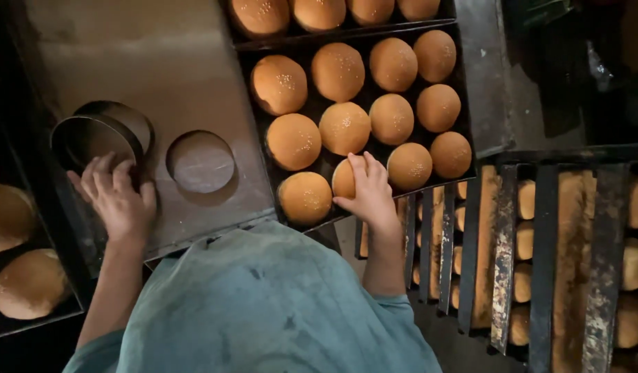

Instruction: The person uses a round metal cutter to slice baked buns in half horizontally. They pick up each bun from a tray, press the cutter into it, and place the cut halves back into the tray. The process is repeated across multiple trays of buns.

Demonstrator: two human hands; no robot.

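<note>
The person's right hand (367,190) is curled over a sesame-topped bun (344,179) in the near row of a dark baking tray (464,83), thumb at the bun's near side and fingers draped across its top and far side; the hand is closed around it, though whether the bun has left the tray cannot be told. That bun sits between a neighbouring bun (304,197) on the near-left corner and another bun (409,166) just to its right, close enough that a sideways pull would likely scuff their crusts, so lifting straight up with a light cupped hold seems the better way, since a soft bun will probably dent under pinching fingertips. The left hand (118,197) rests half-open with fingers spread against the rim of a round metal ring (91,138) standing tilted on the wooden board (125,55), touching rather than gripping it; beside it is a round hole (201,161) cut in the board. Steadying the ring firmly would keep it from rolling. More baked buns (29,283) lie in a tray at the far left, and a rack of dark metal slats (547,262) with loaves beneath stands at right.
</note>
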